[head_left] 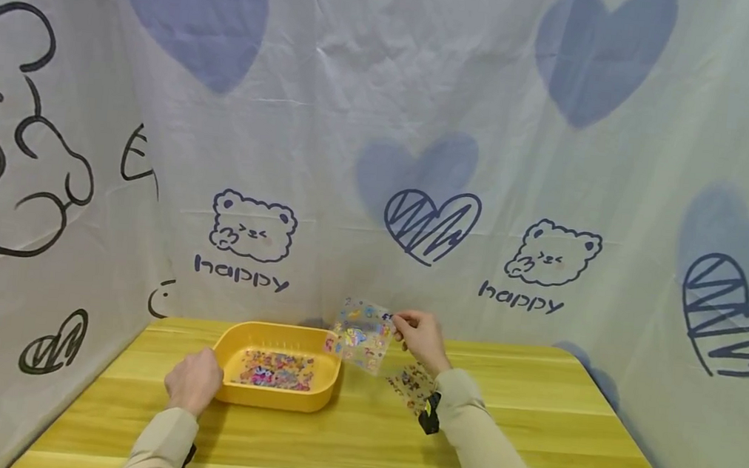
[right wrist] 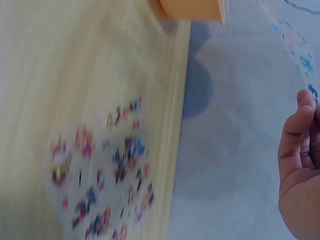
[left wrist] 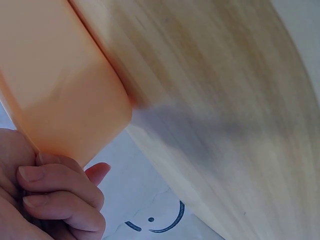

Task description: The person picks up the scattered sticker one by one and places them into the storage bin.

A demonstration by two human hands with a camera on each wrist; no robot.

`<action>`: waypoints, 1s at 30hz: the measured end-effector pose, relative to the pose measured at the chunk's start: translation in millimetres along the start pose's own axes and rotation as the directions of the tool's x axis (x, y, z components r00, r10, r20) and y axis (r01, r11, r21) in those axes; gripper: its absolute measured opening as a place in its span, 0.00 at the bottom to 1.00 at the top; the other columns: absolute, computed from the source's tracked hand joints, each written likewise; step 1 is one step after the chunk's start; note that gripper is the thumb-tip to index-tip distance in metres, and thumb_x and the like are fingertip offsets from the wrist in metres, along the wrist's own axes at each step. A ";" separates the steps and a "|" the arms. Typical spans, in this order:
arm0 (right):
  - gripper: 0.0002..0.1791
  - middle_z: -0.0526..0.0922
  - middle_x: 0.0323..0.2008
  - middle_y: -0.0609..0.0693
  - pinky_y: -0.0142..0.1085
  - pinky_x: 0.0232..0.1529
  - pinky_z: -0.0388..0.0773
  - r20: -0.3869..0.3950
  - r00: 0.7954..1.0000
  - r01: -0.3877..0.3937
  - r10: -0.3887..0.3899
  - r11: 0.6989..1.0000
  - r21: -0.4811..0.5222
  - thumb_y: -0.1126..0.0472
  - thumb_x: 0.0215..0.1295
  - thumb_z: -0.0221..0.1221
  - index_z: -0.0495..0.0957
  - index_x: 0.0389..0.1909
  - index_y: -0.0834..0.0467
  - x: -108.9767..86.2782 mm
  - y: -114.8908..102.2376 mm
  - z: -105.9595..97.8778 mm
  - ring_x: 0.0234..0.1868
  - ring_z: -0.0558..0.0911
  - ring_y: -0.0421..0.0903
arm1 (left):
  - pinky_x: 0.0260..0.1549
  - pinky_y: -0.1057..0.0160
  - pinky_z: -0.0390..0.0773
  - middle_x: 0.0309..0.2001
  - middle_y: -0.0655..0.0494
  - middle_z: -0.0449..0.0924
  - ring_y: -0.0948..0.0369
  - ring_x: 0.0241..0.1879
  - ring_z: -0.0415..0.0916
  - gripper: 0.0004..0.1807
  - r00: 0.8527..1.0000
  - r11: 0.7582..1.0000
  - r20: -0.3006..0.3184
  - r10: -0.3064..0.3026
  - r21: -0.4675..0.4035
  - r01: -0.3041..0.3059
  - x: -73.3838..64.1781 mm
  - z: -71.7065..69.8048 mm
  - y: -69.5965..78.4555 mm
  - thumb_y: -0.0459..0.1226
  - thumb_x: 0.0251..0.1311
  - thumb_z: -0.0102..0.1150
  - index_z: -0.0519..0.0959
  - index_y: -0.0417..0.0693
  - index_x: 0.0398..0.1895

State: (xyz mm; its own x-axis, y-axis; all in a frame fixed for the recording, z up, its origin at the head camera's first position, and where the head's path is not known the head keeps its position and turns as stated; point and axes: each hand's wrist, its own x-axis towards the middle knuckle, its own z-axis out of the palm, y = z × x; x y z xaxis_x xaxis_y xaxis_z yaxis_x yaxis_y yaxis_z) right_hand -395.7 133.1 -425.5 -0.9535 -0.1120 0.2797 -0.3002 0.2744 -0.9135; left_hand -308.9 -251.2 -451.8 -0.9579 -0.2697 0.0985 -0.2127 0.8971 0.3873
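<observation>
In the head view my left hand [head_left: 193,380] grips the left rim of a yellow plastic basin [head_left: 269,399]. The left wrist view shows curled fingers [left wrist: 65,182] at the basin's edge. Colourful printed sticker sheets [head_left: 277,371] lie inside on the basin's floor. Between thumb and fingertips my right hand [head_left: 423,339] pinches the edge of a clear sticker sheet [head_left: 360,337] with small colourful pictures. That sheet is held up, its left part over the basin's right rim. Another clear sticker sheet [head_left: 409,387] lies on the table below my right hand, partly hidden by the wrist.
The wood-grain table [head_left: 355,455] carries the basin at its left middle, near the back edge. A white curtain [head_left: 354,165] printed with hearts and bears hangs behind the table and along both sides. A black strap [head_left: 429,416] sits at my right wrist.
</observation>
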 end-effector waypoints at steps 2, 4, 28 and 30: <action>0.12 0.84 0.31 0.56 0.38 0.24 0.78 0.019 1.000 0.005 -0.005 1.000 -0.006 0.62 0.72 0.55 0.82 0.47 0.63 -0.1 -4.3 9.8 0.31 0.82 0.55 | 0.18 0.53 0.69 0.22 0.43 0.73 0.51 0.22 0.72 0.12 1.000 1.000 0.001 -0.001 0.002 0.001 -0.2 0.2 0.4 0.30 0.63 0.44 0.72 0.39 0.22; 0.13 0.85 0.32 0.56 0.35 0.23 0.77 0.042 0.999 0.008 -0.008 1.000 -0.013 0.62 0.73 0.53 0.81 0.49 0.64 -0.1 -8.9 19.5 0.33 0.82 0.56 | 0.18 0.52 0.70 0.23 0.43 0.74 0.51 0.23 0.72 0.12 1.000 1.000 0.001 -0.002 0.002 0.002 -0.2 0.0 1.2 0.30 0.63 0.44 0.72 0.39 0.22; 0.13 0.86 0.36 0.58 0.39 0.26 0.81 0.083 0.995 0.063 -0.057 0.995 -0.075 0.64 0.72 0.54 0.82 0.50 0.63 -12.9 -18.0 95.2 0.30 0.84 0.51 | 0.18 0.53 0.69 0.22 0.44 0.73 0.50 0.22 0.71 0.11 1.000 1.000 0.012 0.006 0.003 -0.006 -2.7 0.0 1.2 0.31 0.62 0.44 0.72 0.40 0.22; 0.12 0.86 0.36 0.60 0.44 0.29 0.82 0.087 0.994 0.069 -0.065 0.996 -0.051 0.65 0.72 0.54 0.82 0.49 0.64 -14.4 -15.9 99.3 0.32 0.85 0.55 | 0.18 0.52 0.69 0.22 0.43 0.73 0.50 0.23 0.72 0.11 1.000 1.000 0.012 0.007 0.005 -0.007 -2.3 -0.3 1.8 0.31 0.62 0.44 0.72 0.40 0.22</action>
State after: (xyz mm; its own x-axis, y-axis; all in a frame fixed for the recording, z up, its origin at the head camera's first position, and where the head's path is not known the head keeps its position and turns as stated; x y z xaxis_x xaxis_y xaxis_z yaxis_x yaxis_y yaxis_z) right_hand -374.6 35.6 -444.4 -0.9263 -0.2122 0.3115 -0.3665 0.3146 -0.8756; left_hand -307.0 -249.1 -451.1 -0.9616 -0.2590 0.0904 -0.2066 0.9007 0.3821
